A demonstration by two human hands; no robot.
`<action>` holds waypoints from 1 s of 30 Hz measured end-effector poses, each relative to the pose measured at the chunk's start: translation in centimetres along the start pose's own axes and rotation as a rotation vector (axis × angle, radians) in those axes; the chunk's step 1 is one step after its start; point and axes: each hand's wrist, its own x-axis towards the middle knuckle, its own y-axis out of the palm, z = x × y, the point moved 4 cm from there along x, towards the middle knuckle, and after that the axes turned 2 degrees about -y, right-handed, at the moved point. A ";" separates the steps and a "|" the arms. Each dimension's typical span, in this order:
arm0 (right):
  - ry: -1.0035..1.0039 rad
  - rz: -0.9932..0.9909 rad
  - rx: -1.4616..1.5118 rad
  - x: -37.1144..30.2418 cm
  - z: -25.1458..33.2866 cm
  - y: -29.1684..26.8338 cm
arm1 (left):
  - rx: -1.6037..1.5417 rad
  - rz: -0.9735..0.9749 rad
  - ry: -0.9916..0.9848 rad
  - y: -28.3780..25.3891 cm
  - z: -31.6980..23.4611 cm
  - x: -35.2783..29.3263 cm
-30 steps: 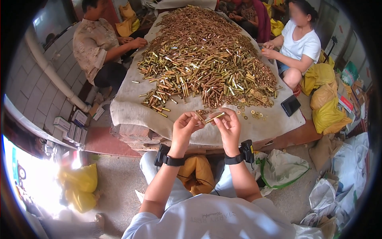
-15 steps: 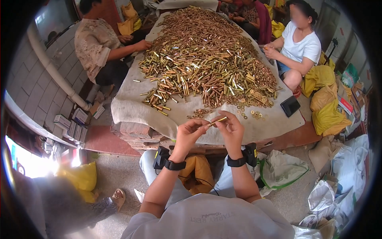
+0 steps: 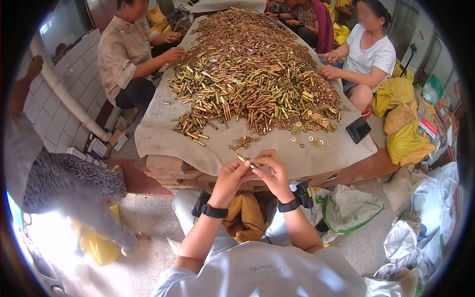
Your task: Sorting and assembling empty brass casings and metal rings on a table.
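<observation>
My left hand [image 3: 230, 177] and my right hand [image 3: 273, 173] meet just over the near edge of the cloth-covered table [image 3: 163, 141]. Between their fingertips is a thin brass-coloured anchor bolt [image 3: 243, 159], its far end slanting up to the left. Fingers of both hands pinch it; its near end is partly covered. Beyond my hands lies a small cluster of copper-coloured nuts [image 3: 242, 143]. Loose flat washers [image 3: 316, 141] are scattered to the right of it. A large heap of similar metal bolts and sleeves [image 3: 247, 74] spreads up the table.
A black phone [image 3: 358, 130] lies at the table's right edge. Co-workers sit at the left [image 3: 123, 54] and right [image 3: 371, 49] sides, with others at the far end. Another person [image 3: 64, 183] stands at left. Yellow sacks [image 3: 408, 136] and white bags [image 3: 354, 208] rest on the floor.
My hands have come slightly nearer and left, and the bolt now tilts up-left instead of up-right. The person at left has moved forward, an arm raised. The right co-worker's hands have moved apart.
</observation>
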 end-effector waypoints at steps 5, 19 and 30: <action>0.103 0.160 -0.075 0.8 -1.4 -0.9 | 0.217 -0.068 -0.084 -1.4 0.4 -0.4; 0.030 -0.136 -1.121 6.5 -7.4 -4.2 | 0.450 0.066 -0.033 -1.2 1.1 -1.3; 0.142 -0.444 -0.451 3.6 -7.4 -11.3 | 0.428 0.013 -0.065 -1.4 1.5 -1.1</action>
